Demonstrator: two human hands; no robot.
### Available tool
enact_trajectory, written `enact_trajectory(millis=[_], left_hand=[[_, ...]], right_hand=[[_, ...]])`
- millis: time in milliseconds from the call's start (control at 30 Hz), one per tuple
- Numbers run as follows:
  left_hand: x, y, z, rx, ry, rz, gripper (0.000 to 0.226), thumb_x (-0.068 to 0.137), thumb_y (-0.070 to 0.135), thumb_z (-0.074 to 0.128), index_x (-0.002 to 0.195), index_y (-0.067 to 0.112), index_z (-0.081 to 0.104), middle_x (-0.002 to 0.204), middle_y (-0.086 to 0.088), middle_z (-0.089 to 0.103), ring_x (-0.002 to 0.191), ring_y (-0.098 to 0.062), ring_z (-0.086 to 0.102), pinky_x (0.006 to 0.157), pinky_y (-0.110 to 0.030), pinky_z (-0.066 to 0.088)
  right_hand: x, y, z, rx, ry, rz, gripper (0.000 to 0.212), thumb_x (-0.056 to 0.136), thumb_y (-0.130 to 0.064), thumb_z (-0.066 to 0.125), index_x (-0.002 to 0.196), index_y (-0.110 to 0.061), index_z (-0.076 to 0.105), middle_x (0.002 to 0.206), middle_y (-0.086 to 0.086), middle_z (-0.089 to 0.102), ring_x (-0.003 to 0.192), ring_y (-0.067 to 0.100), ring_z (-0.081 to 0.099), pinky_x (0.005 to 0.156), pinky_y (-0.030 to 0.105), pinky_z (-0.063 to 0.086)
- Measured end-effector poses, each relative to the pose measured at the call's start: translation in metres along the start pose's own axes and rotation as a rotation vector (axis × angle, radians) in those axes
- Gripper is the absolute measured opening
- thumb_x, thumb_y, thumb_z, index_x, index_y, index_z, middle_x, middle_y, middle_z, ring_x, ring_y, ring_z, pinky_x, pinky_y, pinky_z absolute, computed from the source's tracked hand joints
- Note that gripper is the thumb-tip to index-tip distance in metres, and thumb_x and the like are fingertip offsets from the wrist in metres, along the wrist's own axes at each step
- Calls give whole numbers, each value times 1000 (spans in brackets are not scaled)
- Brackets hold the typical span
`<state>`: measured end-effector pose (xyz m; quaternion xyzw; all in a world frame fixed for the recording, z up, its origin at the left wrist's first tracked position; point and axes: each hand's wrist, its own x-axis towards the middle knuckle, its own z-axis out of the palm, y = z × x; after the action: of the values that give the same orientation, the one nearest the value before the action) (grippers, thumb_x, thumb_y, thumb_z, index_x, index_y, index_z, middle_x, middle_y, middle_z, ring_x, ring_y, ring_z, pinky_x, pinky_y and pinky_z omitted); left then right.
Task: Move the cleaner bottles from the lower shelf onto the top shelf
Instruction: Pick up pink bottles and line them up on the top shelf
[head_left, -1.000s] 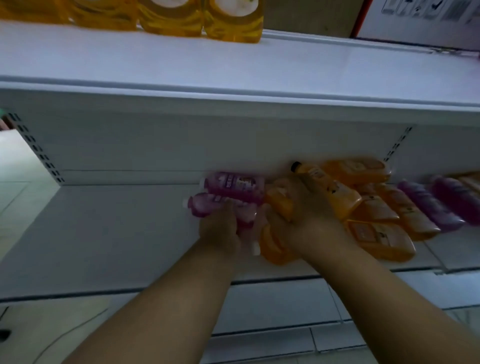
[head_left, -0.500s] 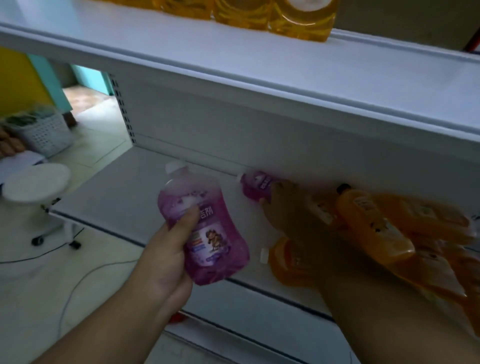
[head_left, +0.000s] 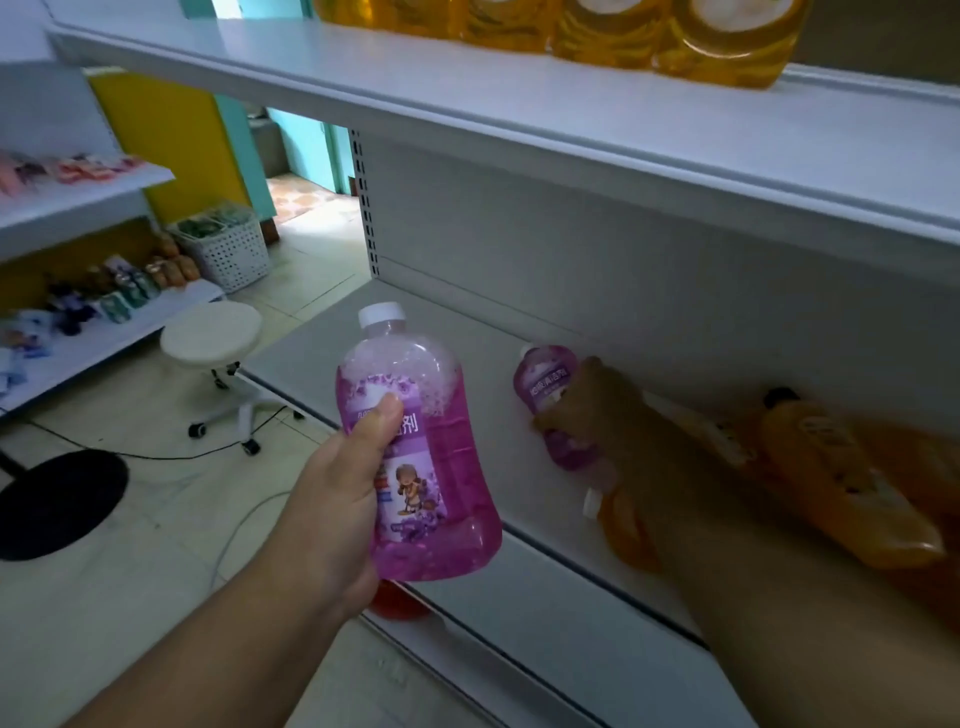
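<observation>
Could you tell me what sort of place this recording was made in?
Probably a small shop. White metal shelving carries rows of yellow bottles, another stocked rack stands at the left, and the left hand holds a purple cleaner bottle with a product label.

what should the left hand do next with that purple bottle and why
Probably lift it up and set it upright on the top shelf. The left hand already grips the purple bottle clear of the lower shelf, cap up, and there is bare shelf in front of the yellow bottles. The right hand is on a second purple bottle lying on the lower shelf.
</observation>
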<state>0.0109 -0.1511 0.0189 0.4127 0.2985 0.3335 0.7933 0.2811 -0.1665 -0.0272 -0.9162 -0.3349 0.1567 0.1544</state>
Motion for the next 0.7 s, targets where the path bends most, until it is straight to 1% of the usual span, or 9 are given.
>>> enact_trajectory(millis=[100,167,267,333,367,467,600,667,700], left_hand=[[-2,8,-15,35,-76,17,36,61,52,81,83,23,80,83,-15,76,74,-31,75,63,-42,60],[-1,14,-28,58,-132,15,37,62,51,81,85,22,80,83,-16,76,73,-30,76,62,-41,60],[2,30,-50,124,-232,4,49,57,57,86,91,22,79,90,-18,76,77,-34,75,65,-43,60],[5,42,-64,152,-295,-10,57,54,60,87,96,22,78,95,-21,76,81,-37,75,67,-46,60],[5,47,-71,154,-329,-16,55,57,59,86,97,22,78,96,-21,76,83,-38,75,67,-46,60],[2,55,-84,170,-422,-42,46,63,56,80,96,23,79,95,-20,76,82,-38,75,66,-45,60],[-16,55,-67,170,-602,-84,42,67,54,75,96,23,79,93,-18,76,80,-36,75,63,-44,60],[-31,49,-48,189,-684,-73,45,66,53,75,97,21,77,91,-17,76,78,-34,75,62,-42,60],[-40,44,-37,196,-720,-71,50,65,53,75,101,19,76,91,-17,76,78,-34,75,62,-42,60]], right_hand=[[-23,-17,10,46,68,-61,90,55,-50,89,128,-15,50,119,12,64,105,33,63,86,36,52],[-44,-32,16,193,101,-67,93,51,-50,90,124,-14,45,118,9,62,104,30,64,83,35,51],[-87,-58,20,454,145,-55,94,38,-54,85,114,-23,40,104,-4,63,89,18,66,69,30,54],[-117,-74,25,578,236,-35,94,30,-59,80,108,-28,39,96,-9,63,79,10,67,58,27,56],[-133,-81,29,658,284,-27,92,30,-58,82,106,-29,40,94,-8,64,76,9,68,56,27,58],[-179,-91,36,831,434,1,84,45,-50,93,111,-30,45,98,-6,66,77,8,71,65,33,63],[-252,-75,25,814,688,48,77,51,-65,79,115,-32,52,96,-11,68,80,-4,67,63,18,57],[-290,-59,13,809,802,74,75,53,-69,76,115,-33,52,97,-11,68,83,-5,67,63,17,56],[-309,-50,4,808,858,81,75,55,-69,76,116,-32,51,99,-10,68,84,-3,67,65,19,57]])
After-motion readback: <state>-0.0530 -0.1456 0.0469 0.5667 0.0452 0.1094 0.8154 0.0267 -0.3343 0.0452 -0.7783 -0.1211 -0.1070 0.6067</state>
